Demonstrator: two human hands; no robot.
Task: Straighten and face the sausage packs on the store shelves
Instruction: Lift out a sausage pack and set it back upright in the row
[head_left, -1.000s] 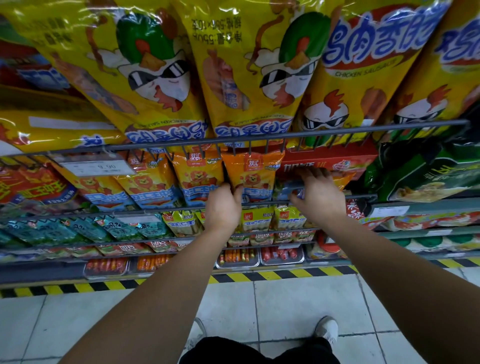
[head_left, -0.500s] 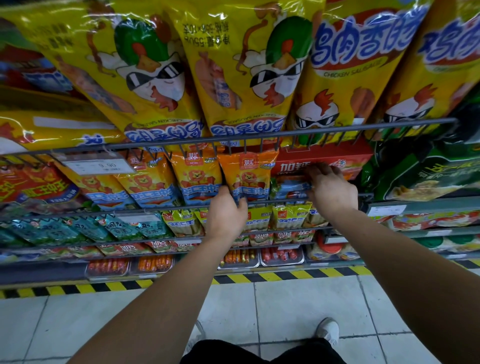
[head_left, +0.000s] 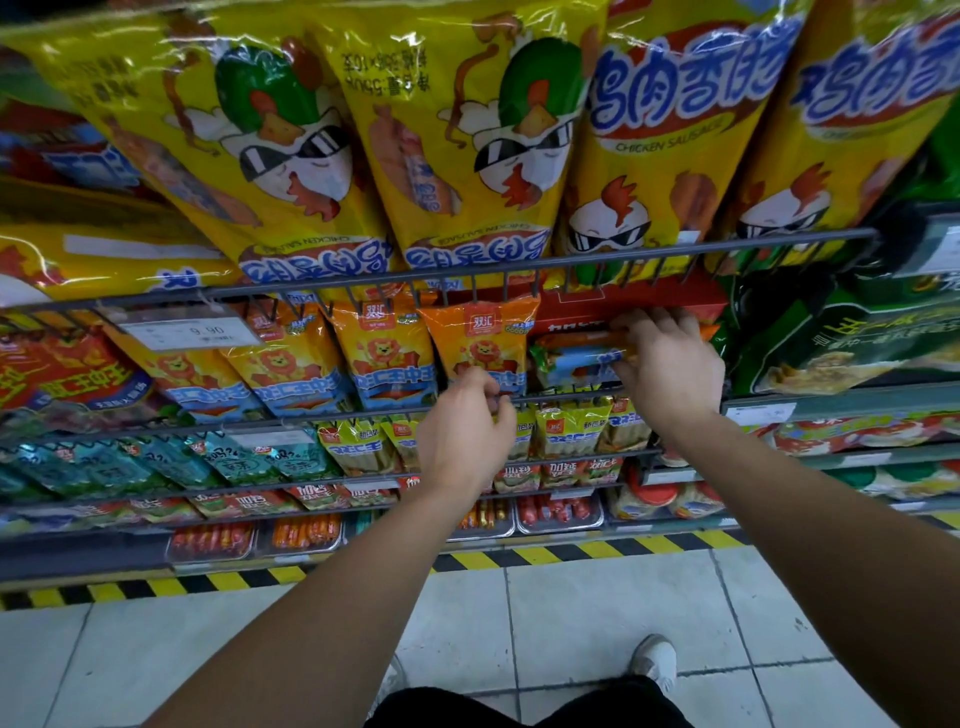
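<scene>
Looking down a store shelf unit (head_left: 519, 267) of wire-railed tiers, we've got pale floor tiles (head_left: 597, 613) below and a yellow-and-black striped strip (head_left: 571, 553) along the base. Up top, big yellow bags (head_left: 457, 156) of chicken sausage lean out over the rail, two of them upside down, two the right way up. Off to the right sit dark green bags (head_left: 831, 338).

One tier down, a red box (head_left: 649, 301) is tucked right under the top rail, and beside it runs a row of orange packs (head_left: 384, 353) with a lion on the front, standing upright and facing out.

Now the hands! The left hand (head_left: 462, 431) is at the lower rail, thumb and curled fingers pinching the bottom edge of the end orange pack (head_left: 480, 338). The right hand (head_left: 675, 369) reaches in just beside it, fingers curled round one end of a blue pack (head_left: 576, 361) that lies on its side under the red box, touching the end orange pack.

Smaller packs fill the lower tiers, and metal trays (head_left: 306, 532) of loose sausages sit at the bottom. A price tag (head_left: 192, 330) reading 9.90 clips to the rail at left. A white shoe (head_left: 657, 662) shows on the tiles.

The right palm is hidden, the blue pack's label is too crumpled to read, and the top bags are cut off by the frame edge.
</scene>
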